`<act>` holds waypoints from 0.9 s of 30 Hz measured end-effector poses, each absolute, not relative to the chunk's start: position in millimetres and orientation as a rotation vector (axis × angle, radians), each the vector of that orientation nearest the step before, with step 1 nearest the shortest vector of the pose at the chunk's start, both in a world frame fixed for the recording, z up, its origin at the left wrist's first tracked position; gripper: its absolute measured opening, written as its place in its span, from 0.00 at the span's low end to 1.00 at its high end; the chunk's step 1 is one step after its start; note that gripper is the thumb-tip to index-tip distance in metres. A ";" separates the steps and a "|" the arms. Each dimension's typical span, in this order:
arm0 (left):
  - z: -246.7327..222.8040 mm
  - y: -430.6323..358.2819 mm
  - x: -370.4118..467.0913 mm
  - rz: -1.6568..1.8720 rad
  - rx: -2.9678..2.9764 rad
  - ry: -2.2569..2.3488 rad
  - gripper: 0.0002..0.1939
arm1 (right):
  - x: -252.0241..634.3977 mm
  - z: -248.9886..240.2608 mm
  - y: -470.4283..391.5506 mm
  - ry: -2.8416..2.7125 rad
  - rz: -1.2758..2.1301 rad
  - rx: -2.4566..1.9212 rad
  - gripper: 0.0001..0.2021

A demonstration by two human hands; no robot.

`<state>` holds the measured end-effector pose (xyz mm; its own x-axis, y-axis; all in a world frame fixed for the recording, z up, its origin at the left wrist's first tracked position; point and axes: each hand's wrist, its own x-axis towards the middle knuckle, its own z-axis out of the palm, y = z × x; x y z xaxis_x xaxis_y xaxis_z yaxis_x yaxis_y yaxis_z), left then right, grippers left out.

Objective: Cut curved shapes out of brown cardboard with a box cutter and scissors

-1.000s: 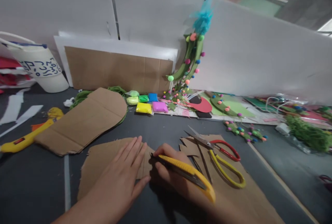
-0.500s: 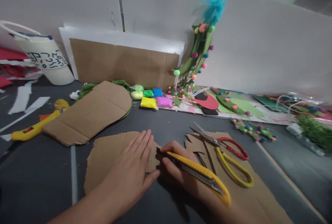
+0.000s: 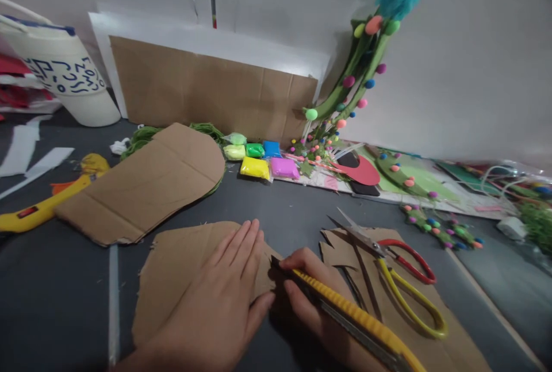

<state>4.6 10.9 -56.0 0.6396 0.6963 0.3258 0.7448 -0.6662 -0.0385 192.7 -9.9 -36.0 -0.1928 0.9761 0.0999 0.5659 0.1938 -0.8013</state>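
Flat on a piece of cardboard [image 3: 172, 263] lies my left hand [image 3: 219, 291], fingers stretched out and close together, pressing it to the dark table. My right hand [image 3: 317, 288] grips a yellow utility knife [image 3: 357, 320], its blade tip touching the cardboard's right edge just beside my left fingers. To the right, scissors [image 3: 382, 254] with one red and one yellow handle rest spread on another cardboard piece [image 3: 414, 297] that has ragged cuts. A rounded cardboard cutout [image 3: 146, 182] lies behind my left hand.
A yellow glue gun [image 3: 56, 199] and a white tumbler [image 3: 73, 73] stand at the left. Several bright clay packets [image 3: 255, 167] lie at the back, near a green pom-pom decoration [image 3: 340, 96]. A cardboard panel [image 3: 207, 90] leans on the wall.
The view has moved closer and tilted, so things at the sides sit farther outward. Both hands keep nearly the same places on the cardboard, with the knife still at its right edge.
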 end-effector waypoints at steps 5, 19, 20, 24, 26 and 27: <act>-54.6 11.5 6.3 -0.394 -2.693 -1.194 0.30 | 189.0 -32.3 -7.4 -1.855 0.788 -1.442 0.05; -51.1 10.5 8.9 -0.370 -2.687 -1.219 0.30 | 194.9 -43.5 -12.5 -1.844 0.885 -1.417 0.04; -51.7 10.3 8.4 -0.375 -2.684 -1.220 0.30 | 194.5 -42.4 -12.5 -1.841 0.891 -1.411 0.04; -54.9 9.5 6.6 -0.398 -2.684 -1.213 0.31 | 195.9 -37.5 -12.8 -1.839 0.846 -1.376 0.04; -55.6 9.6 6.4 -0.402 -2.680 -1.212 0.32 | 197.9 -37.0 -12.9 -1.849 0.823 -1.358 0.04; -55.5 9.8 6.5 -0.402 -2.674 -1.210 0.32 | 198.8 -37.4 -13.0 -1.856 0.821 -1.350 0.04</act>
